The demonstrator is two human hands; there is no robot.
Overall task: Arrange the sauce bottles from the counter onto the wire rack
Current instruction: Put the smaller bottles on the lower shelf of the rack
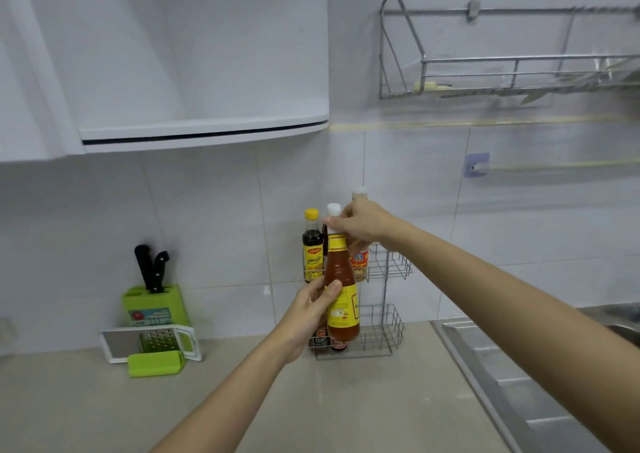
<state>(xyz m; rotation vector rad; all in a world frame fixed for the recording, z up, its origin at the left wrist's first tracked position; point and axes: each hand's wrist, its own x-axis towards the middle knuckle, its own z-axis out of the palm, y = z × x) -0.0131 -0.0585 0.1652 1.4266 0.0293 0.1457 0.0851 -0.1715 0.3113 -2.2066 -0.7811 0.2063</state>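
Observation:
A tall orange-red sauce bottle (341, 293) with a yellow label and white cap is held in the air in front of the two-tier wire rack (391, 269). My left hand (311, 309) grips its lower body from the left. My right hand (360, 226) holds its neck just under the cap. On the rack's upper tier stand a dark sauce bottle with a yellow cap (312, 245) and an orange-labelled bottle (360, 262), partly hidden behind my right hand. Two small bottles (320, 340) sit in the lower tier behind the held bottle.
A green knife block (156, 305) with black-handled knives stands at the left, with a grater (152, 343) and a green box (156, 362) before it. A steel sink drainboard (502, 369) lies to the right. A wall dish rack (502, 72) hangs above.

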